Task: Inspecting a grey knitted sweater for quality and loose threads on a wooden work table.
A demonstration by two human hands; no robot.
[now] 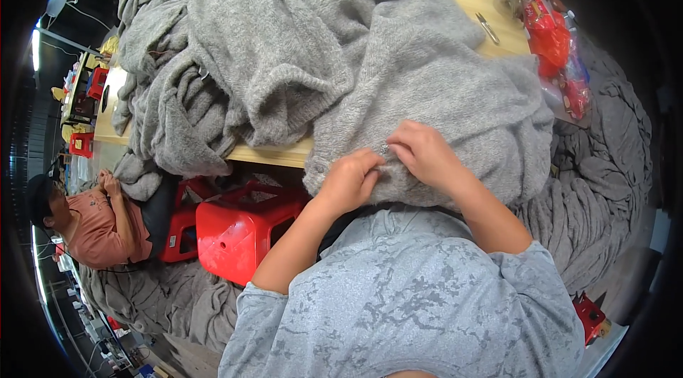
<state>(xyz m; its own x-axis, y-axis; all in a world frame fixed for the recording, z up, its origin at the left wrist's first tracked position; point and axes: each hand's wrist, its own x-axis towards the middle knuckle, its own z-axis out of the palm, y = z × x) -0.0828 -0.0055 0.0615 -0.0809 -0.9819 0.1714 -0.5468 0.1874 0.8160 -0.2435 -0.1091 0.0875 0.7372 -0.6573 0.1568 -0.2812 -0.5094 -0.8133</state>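
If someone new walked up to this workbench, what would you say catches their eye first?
The heap of grey knitted garments covering most of the wooden table dominates the scene. At its near edge, the left hand and right hand pinch one spot on the nearest grey garment. A bright red plastic stool stands out below the table, left of the person's arms.

Fuzzy grey knit sweater [455, 93] draped rumpled over table edge; hem hanging down.
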